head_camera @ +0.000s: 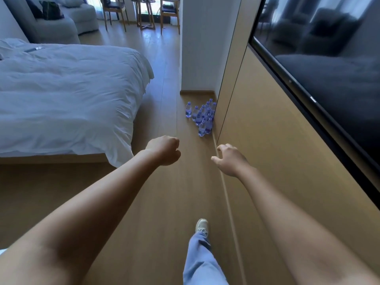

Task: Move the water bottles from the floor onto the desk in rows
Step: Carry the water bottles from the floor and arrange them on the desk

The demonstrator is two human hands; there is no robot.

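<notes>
Several clear water bottles with blue labels stand clustered on the wooden floor against the wall panel, near a white pillar's corner. One bottle stands a little apart on the left. Both my arms reach forward, well short of the bottles. My left hand is curled into a loose fist and holds nothing. My right hand hangs with relaxed, slightly spread fingers and is empty. No desk is in view.
A bed with white bedding fills the left. A wood wall panel with a dark TV screen runs along the right. My foot steps on the floor strip between. Chairs and a grey sofa stand far back.
</notes>
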